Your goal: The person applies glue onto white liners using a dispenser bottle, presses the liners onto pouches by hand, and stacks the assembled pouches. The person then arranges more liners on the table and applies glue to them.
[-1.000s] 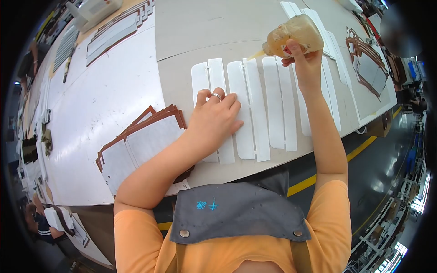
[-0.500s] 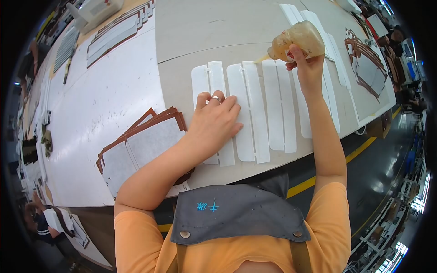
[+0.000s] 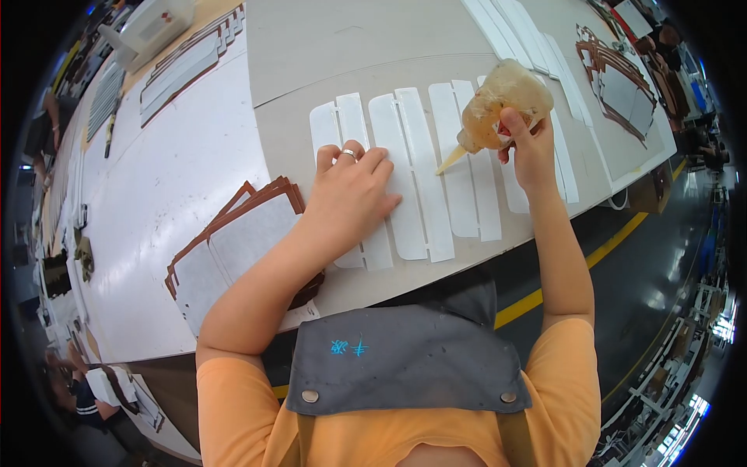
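Observation:
My right hand (image 3: 529,149) grips a cloudy plastic squeeze bottle (image 3: 517,89) with amber liquid inside. The bottle is tilted, and its thin nozzle (image 3: 451,160) points down and left at the right edge of a white strip pair (image 3: 403,179). Bent but apart, the fingers of my left hand (image 3: 350,198) rest on the leftmost white strips (image 3: 354,117), with the thumb reaching toward the neighbouring pair. Another white pair (image 3: 457,187) lies beneath the bottle's nozzle. Farther right, more strips (image 3: 517,191) are partly covered by my right hand and the bottle.
Brown-edged panels (image 3: 257,226) are stacked by my left forearm. More brown-edged pieces lie at back left (image 3: 183,70) and far right (image 3: 622,89). Long white strips (image 3: 517,31) lie at the back. A plastic container (image 3: 156,31) stands back left. The table edge (image 3: 436,272) runs before me.
The bottle has tipped further down, and its nozzle has moved from the strips' far end toward me along the edge. My left hand stays on the leftmost strips. The view has shifted slightly.

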### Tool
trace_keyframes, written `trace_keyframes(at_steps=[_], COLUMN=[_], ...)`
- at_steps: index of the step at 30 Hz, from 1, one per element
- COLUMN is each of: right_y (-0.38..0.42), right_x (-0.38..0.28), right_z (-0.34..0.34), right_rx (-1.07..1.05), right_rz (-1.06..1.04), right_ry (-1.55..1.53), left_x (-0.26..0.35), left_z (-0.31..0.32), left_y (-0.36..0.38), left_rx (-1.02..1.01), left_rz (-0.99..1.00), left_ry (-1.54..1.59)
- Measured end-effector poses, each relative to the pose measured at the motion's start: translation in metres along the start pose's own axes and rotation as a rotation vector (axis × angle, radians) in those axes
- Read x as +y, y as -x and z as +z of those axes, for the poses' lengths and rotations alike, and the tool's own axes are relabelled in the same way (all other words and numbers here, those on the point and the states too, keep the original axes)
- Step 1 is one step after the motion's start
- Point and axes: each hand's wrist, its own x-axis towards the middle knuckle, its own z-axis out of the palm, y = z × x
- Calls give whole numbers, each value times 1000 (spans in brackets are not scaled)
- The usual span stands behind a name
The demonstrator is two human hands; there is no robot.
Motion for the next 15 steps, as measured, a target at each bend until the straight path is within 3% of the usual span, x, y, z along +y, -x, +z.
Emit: trace_keyframes(at_steps=[12,15], right_y=[77,80], right_x=[-3,-6], right_z=[-27,-36], right_rx=[-47,-73], right_rz=[200,149], right_ry=[-60,-270], left_x=[-2,-4], left_z=[-2,-5], left_y=[-2,-3], left_rx=[-32,-77], left_rz=[24,10], left_ry=[11,52])
